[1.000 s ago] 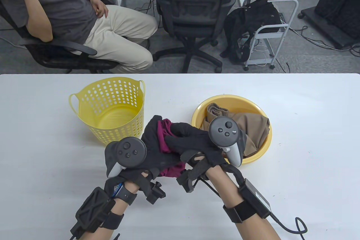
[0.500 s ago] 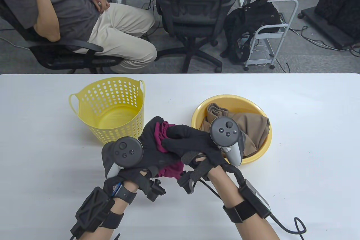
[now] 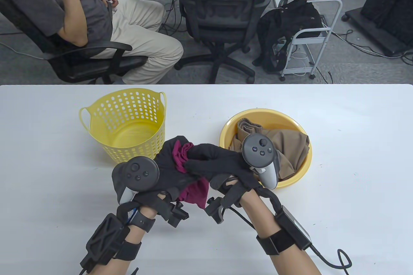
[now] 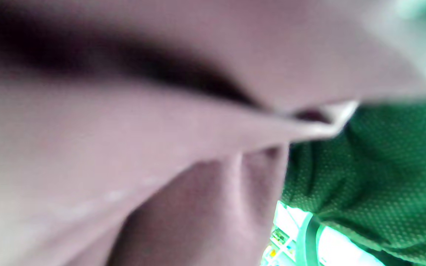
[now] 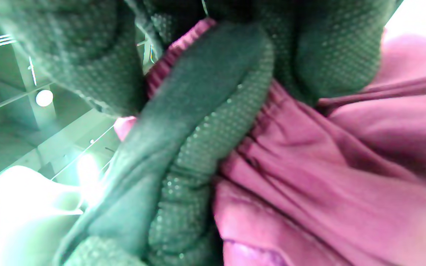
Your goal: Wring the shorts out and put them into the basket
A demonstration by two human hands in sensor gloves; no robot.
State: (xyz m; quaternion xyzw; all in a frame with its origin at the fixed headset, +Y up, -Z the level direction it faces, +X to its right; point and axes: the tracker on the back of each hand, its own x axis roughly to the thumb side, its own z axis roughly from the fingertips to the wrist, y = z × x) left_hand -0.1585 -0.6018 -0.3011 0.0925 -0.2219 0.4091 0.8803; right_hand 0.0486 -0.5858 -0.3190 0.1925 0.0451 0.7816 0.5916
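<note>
Maroon shorts [image 3: 180, 155] are bunched between both gloved hands just in front of the table's middle. My left hand [image 3: 167, 163] curls round the bundle from the left; my right hand [image 3: 209, 159] grips it from the right, fingers over the top. A loose end of the shorts [image 3: 196, 192] hangs below the hands. The right wrist view shows the gathered waistband of the shorts [image 5: 309, 166] pressed under gloved fingers [image 5: 198, 122]. Blurred cloth [image 4: 124, 140] fills the left wrist view. The yellow perforated basket [image 3: 96, 110] stands just behind and left of the hands.
A yellow basin [image 3: 293, 178] holding brown cloth [image 3: 287, 149] sits right of the hands, partly behind the right tracker. A person sits on a chair [image 3: 96, 59] beyond the table's far edge, with an office chair [image 3: 222, 14] beside.
Both hands have shifted slightly left with the shorts, and the hanging end has lengthened below them. The seated person has swung round to the right.
</note>
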